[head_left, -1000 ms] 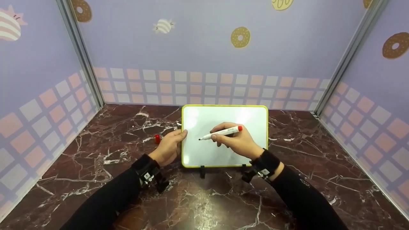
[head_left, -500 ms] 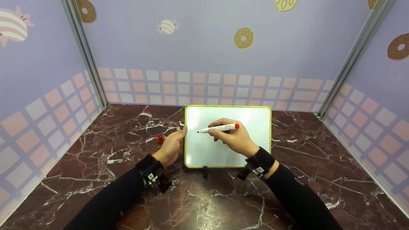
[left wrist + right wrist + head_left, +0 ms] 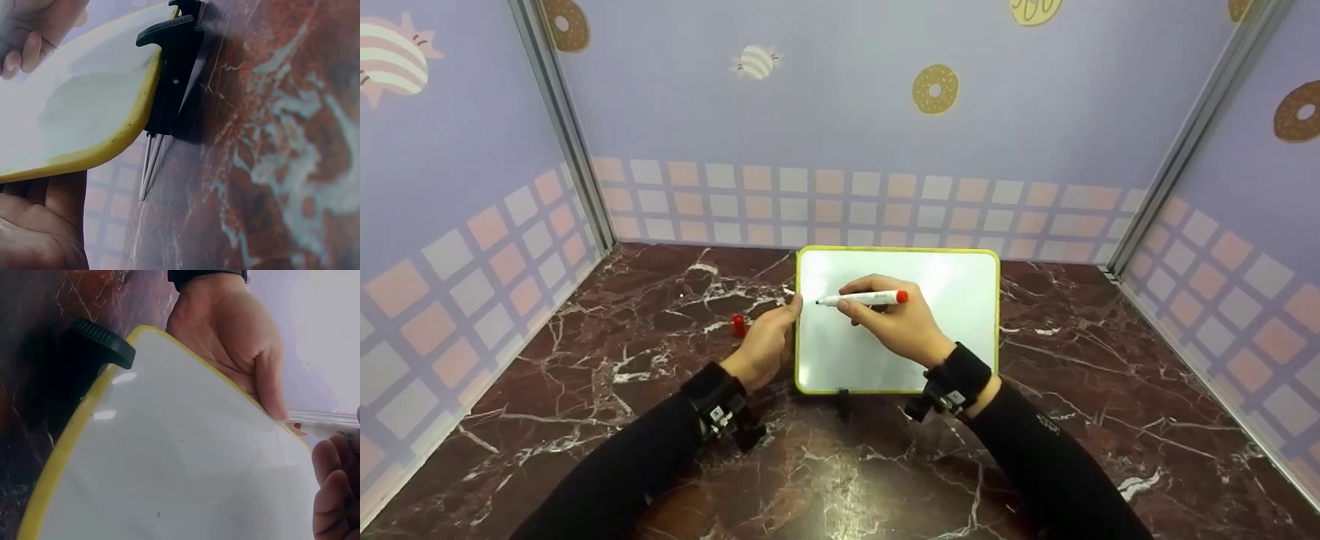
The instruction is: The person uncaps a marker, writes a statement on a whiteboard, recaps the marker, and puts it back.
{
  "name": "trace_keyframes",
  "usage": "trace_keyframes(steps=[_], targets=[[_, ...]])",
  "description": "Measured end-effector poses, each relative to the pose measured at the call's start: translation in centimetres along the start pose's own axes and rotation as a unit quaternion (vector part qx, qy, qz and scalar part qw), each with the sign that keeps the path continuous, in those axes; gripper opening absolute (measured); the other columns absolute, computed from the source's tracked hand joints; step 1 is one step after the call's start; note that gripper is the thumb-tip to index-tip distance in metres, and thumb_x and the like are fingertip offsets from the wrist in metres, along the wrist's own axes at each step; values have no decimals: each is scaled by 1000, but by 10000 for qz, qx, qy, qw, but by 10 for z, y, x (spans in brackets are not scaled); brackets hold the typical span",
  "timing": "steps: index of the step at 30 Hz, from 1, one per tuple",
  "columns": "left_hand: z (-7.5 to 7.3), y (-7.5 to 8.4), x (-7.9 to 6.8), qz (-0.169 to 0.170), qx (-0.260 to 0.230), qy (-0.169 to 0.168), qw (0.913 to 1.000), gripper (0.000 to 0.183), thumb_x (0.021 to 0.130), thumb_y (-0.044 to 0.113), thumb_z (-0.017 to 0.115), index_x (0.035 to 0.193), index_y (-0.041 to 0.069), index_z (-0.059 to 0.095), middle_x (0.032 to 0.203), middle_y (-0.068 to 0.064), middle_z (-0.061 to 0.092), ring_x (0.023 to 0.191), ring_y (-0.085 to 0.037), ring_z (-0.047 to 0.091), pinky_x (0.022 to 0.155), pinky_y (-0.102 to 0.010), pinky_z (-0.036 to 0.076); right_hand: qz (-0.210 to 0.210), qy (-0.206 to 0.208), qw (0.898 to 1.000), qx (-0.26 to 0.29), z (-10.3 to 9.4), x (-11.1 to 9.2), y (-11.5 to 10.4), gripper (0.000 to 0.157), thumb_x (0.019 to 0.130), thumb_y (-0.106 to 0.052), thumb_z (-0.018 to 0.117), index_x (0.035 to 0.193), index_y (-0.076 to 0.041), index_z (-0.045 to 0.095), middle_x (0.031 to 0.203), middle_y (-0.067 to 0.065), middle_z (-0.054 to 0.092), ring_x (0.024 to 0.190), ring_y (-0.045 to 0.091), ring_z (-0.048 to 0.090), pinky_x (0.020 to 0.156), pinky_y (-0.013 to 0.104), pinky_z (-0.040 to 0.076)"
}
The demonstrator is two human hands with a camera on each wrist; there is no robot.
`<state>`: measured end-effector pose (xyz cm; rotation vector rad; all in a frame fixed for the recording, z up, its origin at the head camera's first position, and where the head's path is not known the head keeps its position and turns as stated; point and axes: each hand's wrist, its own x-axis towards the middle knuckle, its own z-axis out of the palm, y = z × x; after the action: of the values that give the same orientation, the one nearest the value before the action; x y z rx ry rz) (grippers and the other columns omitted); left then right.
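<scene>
A white marker (image 3: 877, 297) with a red end points its dark tip left, before the left part of a yellow-rimmed whiteboard (image 3: 847, 352); whether the tip touches the surface cannot be told. The right hand (image 3: 900, 326) pinches the marker between thumb and fingers in front of the board, while the left hand (image 3: 767, 341) grips the board's left edge, thumb at the rim and fingers behind. The board leans back, its near lower edge caught in a black stand (image 3: 171, 84) with thin metal rods (image 3: 151, 163) below. Just left of the left hand, a red cap (image 3: 739, 325) sits on the dark red, marble-patterned table (image 3: 877, 480). Black sleeves (image 3: 611, 472) reach in from the near side, with black wristbands (image 3: 969, 371) at both wrists. At the far side, a lavender wall (image 3: 840, 112) shows doughnuts and a striped candy above pink and white squares, between metal posts (image 3: 564, 127) left and right.
</scene>
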<state>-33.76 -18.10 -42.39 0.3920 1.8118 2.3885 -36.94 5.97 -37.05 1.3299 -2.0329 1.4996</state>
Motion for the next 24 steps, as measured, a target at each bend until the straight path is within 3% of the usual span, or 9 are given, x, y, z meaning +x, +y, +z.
trace_keyframes(steps=[8, 16, 24], targets=[[1, 0, 1, -164, 76, 6, 9998, 62, 123, 47, 34, 142, -8, 58, 121, -14, 76, 111, -28, 77, 94, -51, 67, -232, 153, 9993, -269, 3, 0, 6, 20, 105, -14, 82, 116, 3, 80, 92, 4, 81, 77, 18, 76, 62, 26, 54], [1, -1, 2, -139, 96, 67, 9998, 60, 124, 43, 35, 143, -9, 58, 123, -14, 75, 114, -28, 75, 98, -50, 65, -467, 162, 9983, -312, 8, -1, 10, 18, 104, -12, 82, 116, 2, 81, 96, 6, 82, 79, 19, 79, 66, 27, 61], [0, -2, 1, -82, 138, 86, 9998, 61, 124, 43, 35, 144, -10, 58, 124, -14, 75, 114, -27, 75, 98, -48, 65, -760, 293, 9950, -573, 10, -1, 13, 18, 103, -10, 84, 116, 1, 82, 101, 6, 82, 80, 19, 79, 68, 23, 59]])
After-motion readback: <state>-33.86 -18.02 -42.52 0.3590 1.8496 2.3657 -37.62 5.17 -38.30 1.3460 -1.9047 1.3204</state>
